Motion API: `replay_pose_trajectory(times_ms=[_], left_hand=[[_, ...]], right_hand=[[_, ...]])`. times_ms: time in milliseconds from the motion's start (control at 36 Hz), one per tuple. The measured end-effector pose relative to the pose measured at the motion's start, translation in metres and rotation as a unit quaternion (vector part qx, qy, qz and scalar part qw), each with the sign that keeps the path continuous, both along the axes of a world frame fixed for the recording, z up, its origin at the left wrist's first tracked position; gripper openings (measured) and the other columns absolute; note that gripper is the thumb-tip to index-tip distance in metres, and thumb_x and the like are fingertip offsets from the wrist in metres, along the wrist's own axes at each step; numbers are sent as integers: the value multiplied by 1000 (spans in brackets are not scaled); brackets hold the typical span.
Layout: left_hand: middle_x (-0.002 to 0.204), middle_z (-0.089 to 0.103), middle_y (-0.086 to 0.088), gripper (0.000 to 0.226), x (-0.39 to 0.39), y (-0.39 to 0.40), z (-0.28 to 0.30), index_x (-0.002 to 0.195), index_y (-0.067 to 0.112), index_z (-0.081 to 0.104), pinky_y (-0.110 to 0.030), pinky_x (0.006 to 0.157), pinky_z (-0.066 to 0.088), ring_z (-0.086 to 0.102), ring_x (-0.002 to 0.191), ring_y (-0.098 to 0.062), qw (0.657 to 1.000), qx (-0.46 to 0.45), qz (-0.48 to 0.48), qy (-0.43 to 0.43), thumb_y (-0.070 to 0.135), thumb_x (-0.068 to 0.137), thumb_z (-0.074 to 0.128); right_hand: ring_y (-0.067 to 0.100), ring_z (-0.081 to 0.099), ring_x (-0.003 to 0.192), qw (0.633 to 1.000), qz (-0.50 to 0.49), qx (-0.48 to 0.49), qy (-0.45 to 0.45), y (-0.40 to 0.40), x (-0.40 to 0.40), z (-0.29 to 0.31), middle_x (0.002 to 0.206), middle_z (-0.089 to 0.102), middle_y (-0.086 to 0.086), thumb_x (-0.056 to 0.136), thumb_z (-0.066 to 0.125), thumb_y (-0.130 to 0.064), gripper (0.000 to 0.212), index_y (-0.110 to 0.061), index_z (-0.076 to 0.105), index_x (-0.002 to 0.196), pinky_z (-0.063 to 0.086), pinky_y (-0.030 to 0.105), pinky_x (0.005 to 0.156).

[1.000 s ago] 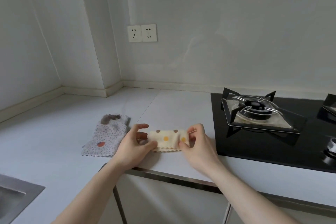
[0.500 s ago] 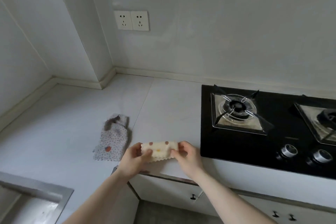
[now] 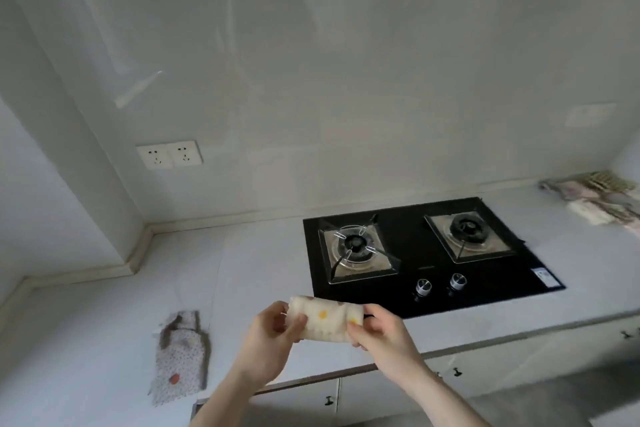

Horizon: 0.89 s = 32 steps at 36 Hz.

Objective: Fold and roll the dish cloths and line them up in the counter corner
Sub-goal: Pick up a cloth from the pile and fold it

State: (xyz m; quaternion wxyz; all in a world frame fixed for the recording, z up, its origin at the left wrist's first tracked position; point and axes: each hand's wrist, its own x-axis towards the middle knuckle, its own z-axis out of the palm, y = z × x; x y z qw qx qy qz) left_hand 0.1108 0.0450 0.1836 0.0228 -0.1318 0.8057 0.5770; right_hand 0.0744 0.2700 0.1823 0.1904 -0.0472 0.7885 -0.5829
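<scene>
So the cream roll [image 3: 325, 320] is off the counter [image 3: 104, 329], held over its front edge with the left hand [image 3: 273, 334] and right hand [image 3: 379, 331] each pinching one end, probably to keep it from unrolling. Grey cloth [image 3: 181, 357] lies flat at the left, not rolled yet. More cloths [image 3: 595, 198] sit in the far right corner beyond the hob [image 3: 426, 253], likely where this one goes.
</scene>
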Motion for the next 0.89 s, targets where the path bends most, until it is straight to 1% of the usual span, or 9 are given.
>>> replay_pose_trajectory(times_ms=[83, 167, 222, 389, 472, 583, 667, 778, 889], left_hand=[[65, 66, 0, 18, -24, 25, 11, 86, 9, 66, -26, 61, 44, 55, 58, -9, 998, -26, -57, -7, 24, 96, 68], [68, 71, -3, 20, -48, 58, 27, 87, 4, 66, -25, 61, 50, 61, 59, -9, 994, -33, -99, -8, 22, 96, 68], [67, 71, -4, 23, -63, 81, 35, 83, 7, 67, -28, 63, 52, 62, 60, -9, 992, -37, -124, -4, 26, 96, 68], [56, 60, 8, 36, -105, 167, 49, 71, 20, 62, -17, 54, 40, 51, 50, -3, 980, -96, -172, 29, 45, 96, 64], [64, 61, 3, 46, -130, 222, 46, 80, 13, 65, -28, 60, 45, 55, 57, -10, 975, -109, -194, 30, 55, 96, 58], [58, 52, 6, 46, -152, 307, 42, 77, 11, 62, -23, 54, 37, 45, 52, -4, 972, -93, -215, 22, 52, 97, 57], [64, 60, 3, 39, -162, 366, 39, 79, 13, 63, -23, 56, 43, 52, 56, -6, 969, -85, -231, 5, 47, 99, 58], [69, 66, -3, 34, -175, 427, 37, 82, 14, 64, -32, 65, 52, 59, 61, -11, 968, -84, -235, -7, 42, 100, 58], [66, 62, 0, 36, -191, 466, 33, 83, 11, 64, -29, 59, 48, 56, 58, -11, 970, -94, -223, -17, 43, 99, 59]], right_hand=[[16, 71, 87, 999, -50, -3, -9, 33, -5, 12, 90, 75, 0, 87, 73, -29, 16, -26, 69, 103, 55, 35, 83], [18, 70, 91, 995, -93, -10, -29, 67, -11, 17, 92, 75, -2, 79, 72, -29, 22, -25, 70, 100, 55, 32, 80], [18, 70, 93, 993, -115, -15, -33, 91, -18, 20, 94, 75, -3, 77, 71, -29, 24, -25, 71, 100, 56, 30, 79], [16, 70, 94, 985, -173, -19, -22, 172, -43, 22, 97, 74, -4, 84, 70, -21, 22, -26, 71, 105, 57, 28, 79], [18, 71, 90, 980, -196, -12, -13, 225, -53, 27, 95, 74, 0, 90, 69, -20, 15, -23, 69, 105, 56, 25, 74], [16, 71, 84, 974, -227, 5, -18, 306, -65, 29, 93, 74, 1, 91, 70, -24, 14, -19, 69, 105, 54, 24, 69], [16, 72, 82, 972, -234, 10, -33, 366, -74, 28, 94, 75, 3, 90, 73, -23, 17, -17, 70, 106, 58, 26, 70], [11, 69, 70, 972, -232, 21, -43, 431, -89, 31, 91, 74, 9, 91, 73, -17, 13, -12, 71, 102, 50, 15, 57], [12, 69, 67, 974, -217, 39, -46, 473, -113, 33, 76, 75, 4, 87, 72, -22, 8, -16, 72, 92, 51, 25, 63]])
